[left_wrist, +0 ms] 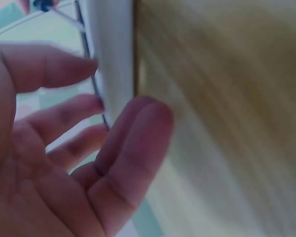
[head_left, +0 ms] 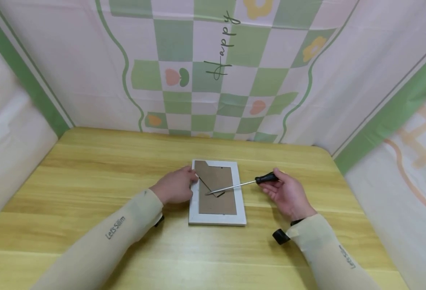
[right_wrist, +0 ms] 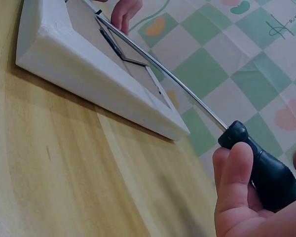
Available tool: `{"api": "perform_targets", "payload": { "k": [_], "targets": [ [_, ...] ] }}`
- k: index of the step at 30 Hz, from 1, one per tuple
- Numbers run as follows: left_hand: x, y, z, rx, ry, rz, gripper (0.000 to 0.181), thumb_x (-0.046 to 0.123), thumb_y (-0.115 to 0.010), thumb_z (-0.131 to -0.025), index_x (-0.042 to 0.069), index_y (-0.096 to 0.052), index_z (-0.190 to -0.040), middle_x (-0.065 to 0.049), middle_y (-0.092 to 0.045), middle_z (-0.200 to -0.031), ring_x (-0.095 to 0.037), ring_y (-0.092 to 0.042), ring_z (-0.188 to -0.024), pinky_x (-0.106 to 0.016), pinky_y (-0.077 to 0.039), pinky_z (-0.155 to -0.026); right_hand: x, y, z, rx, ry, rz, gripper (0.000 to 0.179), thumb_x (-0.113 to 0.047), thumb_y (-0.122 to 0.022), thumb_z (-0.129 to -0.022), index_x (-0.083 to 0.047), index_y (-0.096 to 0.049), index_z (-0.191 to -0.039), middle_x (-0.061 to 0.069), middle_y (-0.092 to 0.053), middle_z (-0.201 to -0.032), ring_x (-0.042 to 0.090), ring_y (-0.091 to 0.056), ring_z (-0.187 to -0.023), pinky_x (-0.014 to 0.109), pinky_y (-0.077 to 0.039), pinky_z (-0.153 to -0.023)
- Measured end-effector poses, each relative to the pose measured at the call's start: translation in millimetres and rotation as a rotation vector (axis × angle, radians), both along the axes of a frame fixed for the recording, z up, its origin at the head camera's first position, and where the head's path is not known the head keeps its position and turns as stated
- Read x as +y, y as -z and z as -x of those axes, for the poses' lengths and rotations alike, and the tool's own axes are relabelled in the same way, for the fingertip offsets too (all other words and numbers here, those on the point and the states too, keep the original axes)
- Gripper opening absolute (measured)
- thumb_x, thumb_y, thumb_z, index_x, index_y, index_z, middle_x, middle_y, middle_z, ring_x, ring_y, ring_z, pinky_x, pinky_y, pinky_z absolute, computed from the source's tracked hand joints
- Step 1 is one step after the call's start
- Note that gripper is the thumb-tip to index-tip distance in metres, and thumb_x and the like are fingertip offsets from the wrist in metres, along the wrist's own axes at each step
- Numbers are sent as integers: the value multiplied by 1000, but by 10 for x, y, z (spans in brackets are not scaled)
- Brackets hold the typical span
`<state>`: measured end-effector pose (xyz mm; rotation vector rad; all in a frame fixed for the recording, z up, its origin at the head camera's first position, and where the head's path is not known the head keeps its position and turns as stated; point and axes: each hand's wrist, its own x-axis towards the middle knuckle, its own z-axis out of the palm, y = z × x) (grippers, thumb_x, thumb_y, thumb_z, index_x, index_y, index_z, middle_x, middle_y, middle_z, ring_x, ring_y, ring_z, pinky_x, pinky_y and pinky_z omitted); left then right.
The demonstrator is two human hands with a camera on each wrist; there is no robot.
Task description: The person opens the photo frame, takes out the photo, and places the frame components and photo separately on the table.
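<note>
A white picture frame [head_left: 195,218] lies back side up on the table, its brown backing board [head_left: 216,205] showing. A thin dark-edged stand [head_left: 204,184] crosses the board at a slant. My left hand [head_left: 176,185] rests at the frame's left edge, fingers loosely bent and spaced apart. In the left wrist view its fingertips [left_wrist: 91,69] overlap the frame's white side. To the right of the frame, my right hand [head_left: 289,193] holds a long screwdriver [head_left: 234,186] by its black handle [right_wrist: 271,173]. The steel shaft reaches left across the frame, its tip over the board beside the stand.
The wooden table [head_left: 126,161] has rounded far corners. A patterned cloth [head_left: 205,100] with green and white checks hangs behind it, and more cloth borders both sides. Black straps [head_left: 281,237] sit at the wrists over beige sleeves [head_left: 126,229].
</note>
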<state>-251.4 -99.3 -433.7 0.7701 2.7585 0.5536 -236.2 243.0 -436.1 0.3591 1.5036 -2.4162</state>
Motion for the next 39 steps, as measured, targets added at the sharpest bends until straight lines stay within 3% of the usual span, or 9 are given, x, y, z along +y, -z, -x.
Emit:
{"api": "perform_targets", "payload": {
  "k": [4,11,16,20,22,27,29,33,39],
  "targets": [
    [-58,-71,-2,-39,89,89,58,13,-67,-85,4,-56,-141,-16,-40,-152,-30,-54,-125,-38,-46,-99,26,31,7,-54,15,62,28,-23,-47,-107,2,-57,-115,21,-71,-104,26,-68,-95,29,-52,-83],
    [-115,-115,-34,-82,146,152,73,31,-74,-91,6,-40,-152,-14,-27,-160,-32,-44,-134,-43,-40,-105,230,-14,-21,-92,148,384,39,-8,-53,-104,0,-32,-136,26,-62,-112,34,-63,-109,32,-46,-99],
    [-113,-124,-45,-80,134,165,73,32,-74,-91,8,-41,-152,-13,-26,-160,-34,-47,-132,-46,-41,-104,378,-106,-57,11,205,368,27,4,-58,-98,7,-50,-124,24,-61,-115,32,-63,-111,31,-43,-101],
    [-112,-123,-49,-78,132,178,74,32,-73,-92,8,-39,-153,-13,-26,-160,-33,-48,-132,-45,-41,-104,452,-142,-98,74,227,114,20,5,-64,-94,7,-56,-113,19,-49,-127,26,-63,-110,29,-43,-100],
    [-114,-121,-54,-79,132,187,74,33,-73,-92,8,-39,-153,-13,-25,-161,-33,-50,-129,-46,-41,-103,480,-135,-120,85,208,-98,28,-1,-67,-94,6,-51,-115,19,-42,-129,23,-62,-110,30,-44,-100],
    [-110,-127,-68,-76,135,201,74,34,-72,-93,8,-39,-153,-13,-25,-161,-34,-54,-124,-46,-44,-101,532,-85,-214,187,-45,-1095,41,-26,-70,-95,3,-53,-118,19,-59,-115,25,-62,-95,35,-53,-79],
    [-105,-127,-68,-73,136,206,73,35,-71,-93,9,-39,-153,-12,-25,-161,-34,-55,-124,-46,-44,-100,522,-65,-266,259,-146,-1395,41,-28,-70,-93,3,-57,-117,18,-65,-107,28,-62,-90,39,-50,-73],
    [-105,-119,-59,-66,134,222,73,36,-71,-93,10,-38,-154,-12,-25,-161,-33,-56,-121,-46,-46,-97,448,-37,-348,403,-292,-1612,32,-20,-70,-91,4,-63,-110,14,-69,-94,29,-64,-80,47,-51,-70],
    [-102,-103,-50,-50,139,227,74,36,-71,-93,10,-38,-154,-12,-25,-161,-34,-55,-123,-46,-46,-98,364,-27,-393,503,-384,-1767,12,-15,-68,-89,-5,-64,-85,-1,-55,-65,18,-47,-56,36,-40,-53]
  ]
}}
